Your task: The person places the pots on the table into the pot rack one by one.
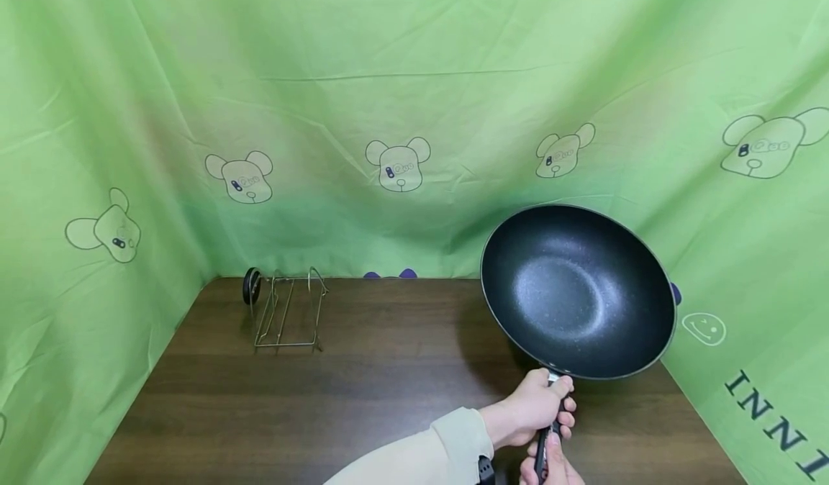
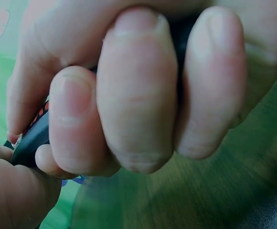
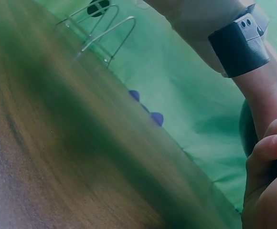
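Note:
A deep black wok (image 1: 563, 291) is held tilted above the right side of the table, its dark inside facing the head camera. My left hand (image 1: 534, 406) grips its black handle (image 1: 542, 452) close to the pan. Lower on the same handle, near the bottom edge of the head view, my right hand (image 1: 553, 467) holds on with its thumb along the top. Curled left fingers (image 2: 136, 95) fill the left wrist view, with part of the right hand (image 2: 14, 195) beside them. The handle's far end is hidden.
A wire rack (image 1: 285, 342) with a black round piece (image 1: 251, 286) stands at the back left of the brown wooden table (image 1: 311, 413). Green cloth (image 1: 401, 96) printed with bear heads hangs behind and along both sides. A black band (image 3: 241, 47) is on my left wrist.

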### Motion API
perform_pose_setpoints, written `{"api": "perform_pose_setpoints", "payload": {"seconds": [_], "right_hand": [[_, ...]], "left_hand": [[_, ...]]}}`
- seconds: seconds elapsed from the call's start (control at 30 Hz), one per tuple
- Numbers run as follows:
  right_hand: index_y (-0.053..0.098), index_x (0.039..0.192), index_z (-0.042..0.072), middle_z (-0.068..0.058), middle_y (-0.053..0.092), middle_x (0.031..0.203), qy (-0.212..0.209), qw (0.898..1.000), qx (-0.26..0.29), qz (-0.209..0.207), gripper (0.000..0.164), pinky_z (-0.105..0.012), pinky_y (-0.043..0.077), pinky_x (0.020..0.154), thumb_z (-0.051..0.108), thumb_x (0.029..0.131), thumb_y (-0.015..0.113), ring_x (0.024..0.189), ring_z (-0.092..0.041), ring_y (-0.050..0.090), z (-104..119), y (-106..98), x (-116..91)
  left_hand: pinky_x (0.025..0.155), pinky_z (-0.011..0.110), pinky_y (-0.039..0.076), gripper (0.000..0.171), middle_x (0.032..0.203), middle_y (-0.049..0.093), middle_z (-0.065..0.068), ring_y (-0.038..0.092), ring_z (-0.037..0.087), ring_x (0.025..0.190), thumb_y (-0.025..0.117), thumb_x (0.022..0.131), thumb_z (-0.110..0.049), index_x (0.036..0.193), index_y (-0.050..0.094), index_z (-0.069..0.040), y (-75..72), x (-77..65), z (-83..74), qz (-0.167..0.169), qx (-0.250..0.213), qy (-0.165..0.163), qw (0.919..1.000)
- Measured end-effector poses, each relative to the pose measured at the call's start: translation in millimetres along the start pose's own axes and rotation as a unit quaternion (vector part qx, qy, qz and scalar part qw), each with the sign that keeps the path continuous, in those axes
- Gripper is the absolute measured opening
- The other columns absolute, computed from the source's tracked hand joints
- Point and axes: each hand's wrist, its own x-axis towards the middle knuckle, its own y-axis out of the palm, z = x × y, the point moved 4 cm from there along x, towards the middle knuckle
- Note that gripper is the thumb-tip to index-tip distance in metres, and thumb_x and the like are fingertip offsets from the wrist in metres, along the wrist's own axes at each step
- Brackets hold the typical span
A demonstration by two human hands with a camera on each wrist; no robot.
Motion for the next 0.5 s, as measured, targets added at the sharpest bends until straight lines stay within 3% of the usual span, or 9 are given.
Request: {"api": "perform_pose_setpoints", "payload": {"seconds": [0.13,0.33,0.5], "right_hand": [[0.055,0.074,0.018,0.008,0.043,0.047,0.001,1.000,0.007,-0.013,0.046,-0.037,0.023,0.038,0.058,0.093,0.047,0.037,-0.005,0.040,-0.4,1.5,-0.7],[0.055,0.073,0.018,0.008,0.043,0.046,-0.014,1.000,0.012,-0.004,0.043,-0.039,0.018,0.042,0.049,0.099,0.042,0.037,-0.005,0.040,2.2,5.5,-3.0],[0.056,0.073,0.017,0.008,0.043,0.046,-0.028,0.999,0.014,-0.008,0.044,-0.034,0.023,0.035,0.055,0.095,0.048,0.036,-0.005,0.040,0.4,5.6,-1.9]], "left_hand": [[0.038,0.019,0.034,0.018,0.063,0.042,-0.001,0.036,0.010,0.043,0.047,0.101,-0.018,0.085,0.047,-0.010,-0.2,-1.3,-1.3,-0.005,0.006,0.002,1.0000],[0.038,0.019,0.034,0.018,0.063,0.042,-0.001,0.036,0.009,0.044,0.047,0.101,-0.018,0.085,0.047,-0.011,-2.5,-3.0,-3.8,-0.001,0.002,0.005,1.0000],[0.038,0.019,0.035,0.017,0.064,0.043,-0.001,0.037,0.009,0.044,0.046,0.101,-0.018,0.085,0.047,-0.010,-3.2,-5.5,-8.1,0.009,0.001,0.012,0.9999]]}}
